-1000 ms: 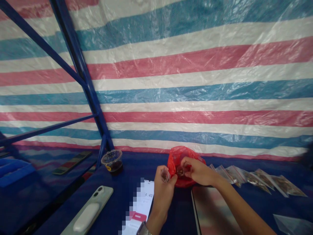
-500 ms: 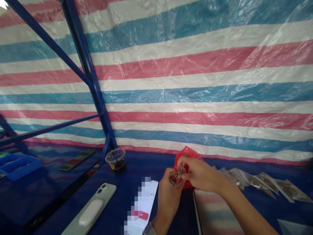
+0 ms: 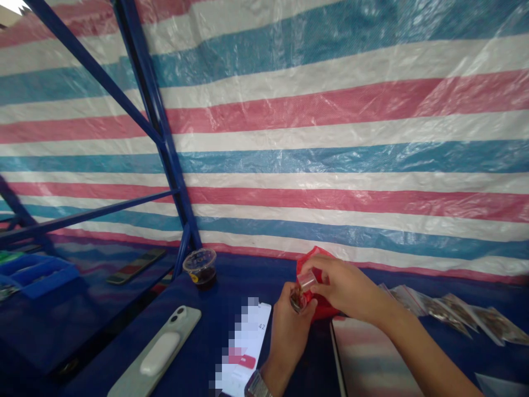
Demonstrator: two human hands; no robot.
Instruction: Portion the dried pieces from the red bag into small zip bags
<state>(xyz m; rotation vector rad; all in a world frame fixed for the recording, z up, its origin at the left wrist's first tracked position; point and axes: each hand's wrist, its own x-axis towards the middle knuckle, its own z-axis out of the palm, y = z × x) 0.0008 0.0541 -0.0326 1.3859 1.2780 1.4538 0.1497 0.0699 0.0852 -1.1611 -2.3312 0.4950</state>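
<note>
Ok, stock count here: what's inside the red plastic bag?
The red plastic bag shows only its outside; the left hand and right hand block the rest, hiding any contents.

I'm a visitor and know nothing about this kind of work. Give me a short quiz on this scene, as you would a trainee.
1. True or false: the right hand pinches a small clear piece in front of the red plastic bag.
2. Which wrist wears the watch? A: left. B: right.
3. Fill in the blank: the row of small clear packets lies to the ____ of the red plastic bag.

Key: 1 true; 2 A; 3 right.
</note>
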